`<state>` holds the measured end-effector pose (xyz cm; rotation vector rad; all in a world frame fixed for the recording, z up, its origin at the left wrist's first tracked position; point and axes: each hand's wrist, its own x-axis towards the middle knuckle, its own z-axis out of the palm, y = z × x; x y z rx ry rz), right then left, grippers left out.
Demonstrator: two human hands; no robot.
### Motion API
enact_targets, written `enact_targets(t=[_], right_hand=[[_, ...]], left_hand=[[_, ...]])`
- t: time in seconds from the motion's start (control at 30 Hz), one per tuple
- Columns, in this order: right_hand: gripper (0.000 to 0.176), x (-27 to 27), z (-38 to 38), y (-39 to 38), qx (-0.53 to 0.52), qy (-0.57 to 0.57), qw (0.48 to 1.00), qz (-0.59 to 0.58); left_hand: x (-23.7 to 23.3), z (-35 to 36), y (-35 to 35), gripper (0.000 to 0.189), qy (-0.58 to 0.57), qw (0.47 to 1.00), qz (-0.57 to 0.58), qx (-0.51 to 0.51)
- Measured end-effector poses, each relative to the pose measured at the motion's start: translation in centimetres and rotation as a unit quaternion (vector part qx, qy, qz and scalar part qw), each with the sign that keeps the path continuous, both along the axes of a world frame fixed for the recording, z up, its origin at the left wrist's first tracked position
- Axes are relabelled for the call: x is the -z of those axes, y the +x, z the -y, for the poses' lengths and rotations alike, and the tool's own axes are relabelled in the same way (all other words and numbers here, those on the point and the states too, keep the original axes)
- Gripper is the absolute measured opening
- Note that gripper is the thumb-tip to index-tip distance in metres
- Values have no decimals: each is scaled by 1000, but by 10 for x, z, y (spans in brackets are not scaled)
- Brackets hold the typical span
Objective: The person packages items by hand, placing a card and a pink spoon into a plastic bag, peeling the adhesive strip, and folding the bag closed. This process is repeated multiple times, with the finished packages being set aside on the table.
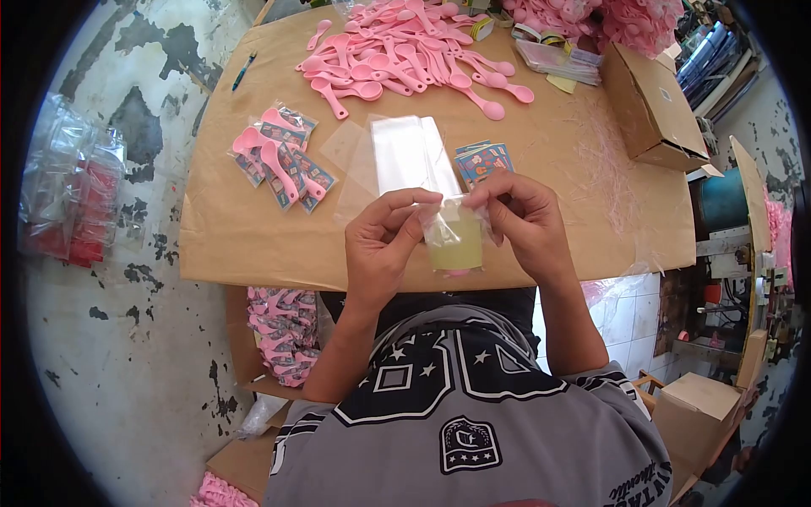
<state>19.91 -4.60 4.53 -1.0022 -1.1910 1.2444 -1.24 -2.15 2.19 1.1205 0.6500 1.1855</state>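
Between my hands hangs a small clear plastic bag (456, 243) with a pale yellow-green card inside and a bit of pink showing at its bottom edge. My left hand (378, 245) pinches the bag's upper left corner. The upper right corner is pinched in my right hand (530, 226). Just beyond lies a stack of clear plastic bags (409, 152), and to its right sits a small pile of printed cards (485, 160). Several bagged pink spoons with cards (283, 160) are heaped at the left. A big pile of loose pink spoons (393, 55) covers the far side.
Brown paper covers the table (253, 245). A pen (244, 71) lies far left, tape rolls (528, 34) far right. One cardboard box (650, 106) stands at the right edge. Below the left edge, another box holds packed spoons (283, 334). Clear bags (72, 186) appear at far left.
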Motion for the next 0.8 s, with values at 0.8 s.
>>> enact_targets(t=[0.8], right_hand=[[14, -10, 3, 32, 40, 124, 979, 158]], left_hand=[[-19, -4, -18, 33, 219, 950, -223, 14]])
